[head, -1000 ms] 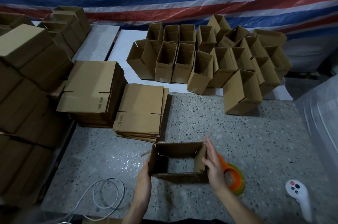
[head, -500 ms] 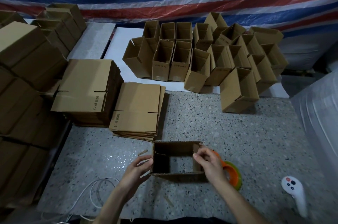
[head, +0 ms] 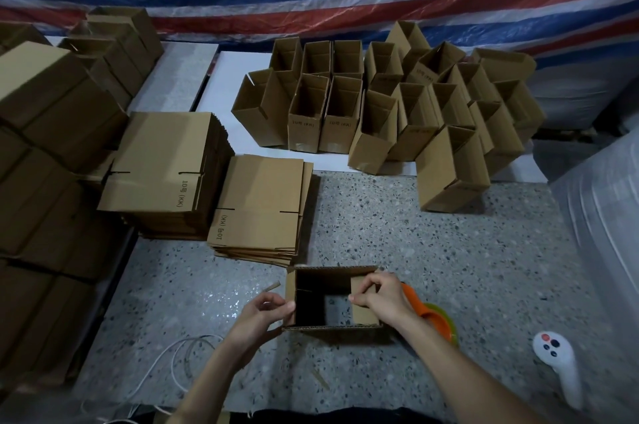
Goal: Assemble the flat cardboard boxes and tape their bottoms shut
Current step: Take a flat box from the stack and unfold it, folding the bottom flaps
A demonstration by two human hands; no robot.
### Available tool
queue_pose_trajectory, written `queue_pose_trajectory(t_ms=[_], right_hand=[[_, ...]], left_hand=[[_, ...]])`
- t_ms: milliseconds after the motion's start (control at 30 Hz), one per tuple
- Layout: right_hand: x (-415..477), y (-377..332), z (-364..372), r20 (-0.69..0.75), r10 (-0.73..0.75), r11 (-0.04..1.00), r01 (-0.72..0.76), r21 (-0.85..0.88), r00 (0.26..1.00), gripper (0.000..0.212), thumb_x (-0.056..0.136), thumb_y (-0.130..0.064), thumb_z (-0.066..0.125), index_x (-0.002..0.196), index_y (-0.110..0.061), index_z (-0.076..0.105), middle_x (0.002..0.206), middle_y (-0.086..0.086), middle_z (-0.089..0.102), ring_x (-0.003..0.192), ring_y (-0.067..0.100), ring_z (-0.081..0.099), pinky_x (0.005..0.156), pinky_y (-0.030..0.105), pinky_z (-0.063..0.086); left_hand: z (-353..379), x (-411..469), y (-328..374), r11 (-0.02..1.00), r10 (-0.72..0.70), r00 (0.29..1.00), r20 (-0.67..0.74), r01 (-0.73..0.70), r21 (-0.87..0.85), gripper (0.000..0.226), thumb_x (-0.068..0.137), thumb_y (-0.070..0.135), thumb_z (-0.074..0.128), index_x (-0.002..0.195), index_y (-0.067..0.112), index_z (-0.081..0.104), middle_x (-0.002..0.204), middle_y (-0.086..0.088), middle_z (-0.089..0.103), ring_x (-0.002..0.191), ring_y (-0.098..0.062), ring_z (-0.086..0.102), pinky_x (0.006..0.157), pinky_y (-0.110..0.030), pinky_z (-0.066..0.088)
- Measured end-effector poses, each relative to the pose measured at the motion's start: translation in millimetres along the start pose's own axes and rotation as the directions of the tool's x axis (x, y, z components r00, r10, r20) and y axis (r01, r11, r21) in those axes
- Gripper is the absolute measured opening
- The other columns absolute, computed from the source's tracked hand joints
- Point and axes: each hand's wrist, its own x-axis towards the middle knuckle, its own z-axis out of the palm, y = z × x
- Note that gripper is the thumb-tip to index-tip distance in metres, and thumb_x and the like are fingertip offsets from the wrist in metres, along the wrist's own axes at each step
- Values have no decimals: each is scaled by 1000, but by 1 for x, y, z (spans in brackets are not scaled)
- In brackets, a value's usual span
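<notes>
An opened-up cardboard box (head: pixel 332 330) stands on the speckled floor in front of me, open end up, and the floor shows through it. My left hand (head: pixel 264 314) pinches its left wall. My right hand (head: pixel 382 299) curls over the right side and holds the small right flap (head: pixel 363 314), which is folded inward. An orange and green tape dispenser (head: pixel 434 314) lies just right of the box, partly hidden by my right forearm. Two stacks of flat boxes (head: pixel 262 205) sit beyond the box to the left.
Several assembled boxes (head: pixel 390 112) stand at the back centre and right. Closed cartons (head: pixel 52 133) are piled along the left. A white controller (head: pixel 556 361) lies at the right, a white cable (head: pixel 173 364) at the lower left, a white wrapped bundle (head: pixel 605 216) at the far right.
Both hands shifted from the box's outer sides onto its top edges. The right flap has been folded inward by my right hand; my left hand now pinches the left wall.
</notes>
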Motion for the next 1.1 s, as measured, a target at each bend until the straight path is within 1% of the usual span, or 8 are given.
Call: queue_pose_trajectory(t_ms=[133,267,400,533,667,867,967,1100], right_hand=[[-7,1,1,-11,-65,997,65,-51,998,21,78,-15,84,72,-15,63,107,4,58,100,13,54,84,25,35],[-8,4,-4,37,-86,996,88,-35,996,21,88,-25,75,75,-19,60,106,2,55,99,13,54,77,16,36],[-14,19,-8,81,-125,992,123,35,989,15,93,-44,66,90,-30,67,136,-12,46,136,5,32,104,25,27],[-26,42,-8,106,-292,956,285,77,951,52,68,-79,70,114,-56,62,157,-33,9,145,-5,12,114,38,29],[-28,50,-7,171,-300,954,301,19,939,68,61,-78,78,122,-71,48,156,-33,2,148,-2,6,120,48,28],[-25,57,-9,220,-336,920,369,-130,916,76,59,-81,77,126,-76,41,144,-52,-17,145,-12,4,115,18,18],[-23,58,-12,241,-325,909,372,-185,914,78,62,-84,72,130,-77,35,145,-50,-21,140,-20,-3,118,21,14],[-23,56,-14,268,-298,912,357,-205,916,74,66,-84,69,129,-79,31,145,-48,-24,145,-10,3,117,21,15]], left_hand=[[24,8,11,974,11,989,-150,23,224,44,75,11,86,86,12,44,90,-12,59,82,-23,59,63,-33,47],[34,15,19,949,-30,982,-187,86,304,43,74,10,86,97,5,49,100,-16,60,89,-28,60,64,-33,46],[33,17,16,953,-32,978,-208,93,288,44,74,6,85,104,3,54,98,-16,58,98,-34,63,83,-41,52],[35,16,12,957,-90,975,-202,141,255,44,75,14,86,89,11,45,88,-11,60,75,-22,57,57,-31,44],[32,13,12,961,-90,978,-187,135,242,43,76,16,86,93,10,47,94,-14,63,80,-24,58,61,-32,45],[34,4,-1,987,103,970,-219,-73,141,34,83,12,80,91,7,47,96,-17,60,80,-27,60,65,-37,48],[31,-2,-15,951,298,924,-239,-268,151,12,95,6,65,102,15,61,116,-7,62,82,-26,64,59,-34,52],[15,-5,-35,915,342,936,-79,-313,253,39,103,3,49,100,30,77,131,3,53,103,-7,63,74,-23,55]])
